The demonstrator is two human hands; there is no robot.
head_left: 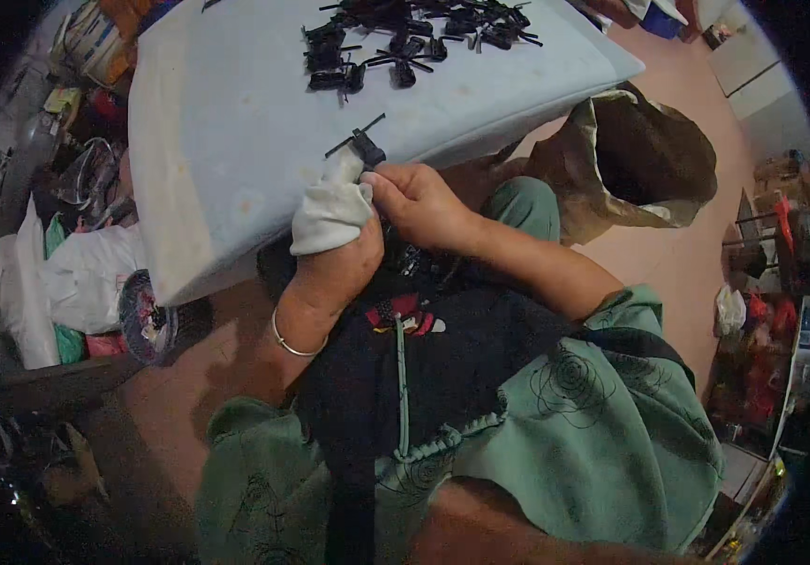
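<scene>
A small black plastic part [365, 148] with thin rods sticking out of it stands up between my two hands, near the table's front edge. My left hand [337, 226], partly covered by a white cloth or glove, is closed around its lower end. My right hand [424, 202] is closed too, thumb and fingers pinching at the same part from the right. Its lower end is hidden by my fingers. On the far part of the table, a loose pile of similar black parts [405, 42] lies spread out.
The table has a pale blue-white cover [226, 122]. An open brown sack [579, 174] stands beside its right side. White plastic bags [94, 273] and a round dark mesh basket [146, 320] are on the left. Cluttered shelves [781, 348] line the right.
</scene>
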